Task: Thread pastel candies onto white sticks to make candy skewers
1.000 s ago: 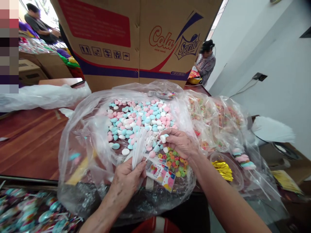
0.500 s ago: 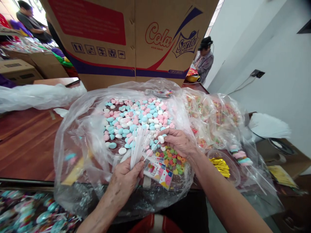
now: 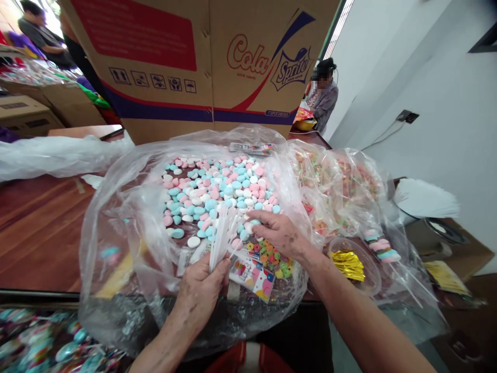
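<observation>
Left hand (image 3: 200, 290), lower centre of the frame, is clamped on a bundle of white sticks (image 3: 222, 233) that fans upward from the fist. Right hand (image 3: 277, 233), just right of centre, lies palm down with fingers curled onto the pastel candies (image 3: 217, 189); whether it pinches a piece cannot be told. The two hands are apart, the sticks between them. Candies, pink, blue and white, are spread inside an open clear plastic bag (image 3: 116, 207) on the brown desk (image 3: 42, 233). Ring-shaped multicoloured sweets (image 3: 274, 257) and a printed card (image 3: 254, 274) lie just below the right hand. A large cardboard box (image 3: 202, 67) stands behind the bag, upper centre. A second bag of sweets (image 3: 341, 181) sits at right.
</observation>
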Tool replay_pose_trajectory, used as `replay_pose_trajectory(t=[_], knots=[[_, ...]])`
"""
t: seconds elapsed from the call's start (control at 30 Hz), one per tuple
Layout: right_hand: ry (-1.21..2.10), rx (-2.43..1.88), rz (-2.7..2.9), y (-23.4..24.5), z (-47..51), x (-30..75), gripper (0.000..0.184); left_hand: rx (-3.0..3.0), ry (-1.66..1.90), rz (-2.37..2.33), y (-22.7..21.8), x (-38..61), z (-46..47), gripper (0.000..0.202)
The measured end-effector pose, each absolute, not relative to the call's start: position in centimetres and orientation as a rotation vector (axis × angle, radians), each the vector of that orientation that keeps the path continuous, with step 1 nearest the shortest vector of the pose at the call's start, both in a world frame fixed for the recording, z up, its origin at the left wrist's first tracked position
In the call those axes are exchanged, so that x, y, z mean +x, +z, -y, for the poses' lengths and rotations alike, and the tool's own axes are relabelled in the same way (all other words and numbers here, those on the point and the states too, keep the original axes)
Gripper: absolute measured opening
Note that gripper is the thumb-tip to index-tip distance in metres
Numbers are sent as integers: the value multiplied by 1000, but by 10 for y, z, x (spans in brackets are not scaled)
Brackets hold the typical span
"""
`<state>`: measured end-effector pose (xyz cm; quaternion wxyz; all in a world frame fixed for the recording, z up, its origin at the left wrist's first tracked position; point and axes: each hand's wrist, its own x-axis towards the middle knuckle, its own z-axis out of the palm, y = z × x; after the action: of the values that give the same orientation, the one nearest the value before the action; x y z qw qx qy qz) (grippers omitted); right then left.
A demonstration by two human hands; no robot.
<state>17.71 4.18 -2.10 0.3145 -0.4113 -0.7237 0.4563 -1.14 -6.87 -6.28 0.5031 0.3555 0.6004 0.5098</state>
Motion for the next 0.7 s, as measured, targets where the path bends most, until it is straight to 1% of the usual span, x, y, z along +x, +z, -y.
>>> replay_pose_trajectory(t=[0.1, 0.2, 0.33, 0.5, 0.7], knots=[[1273, -1053, 1663, -26, -41, 178, 27, 901, 1234, -1444, -63, -10, 69, 34], [1290, -1045, 1628, -26, -39, 179, 21, 934, 1232, -1460, -64, -10, 69, 34], [1251, -1028, 1730, -23, -32, 179, 25, 985, 1208, -1488, -68, -11, 69, 36], [1309, -1062, 1478, -31, -29, 178, 30, 1028, 1183, -1509, -69, -10, 70, 39], [1302, -1060, 1493, -33, -28, 178, 24, 1004, 1194, -1469, -69, -7, 70, 38]])
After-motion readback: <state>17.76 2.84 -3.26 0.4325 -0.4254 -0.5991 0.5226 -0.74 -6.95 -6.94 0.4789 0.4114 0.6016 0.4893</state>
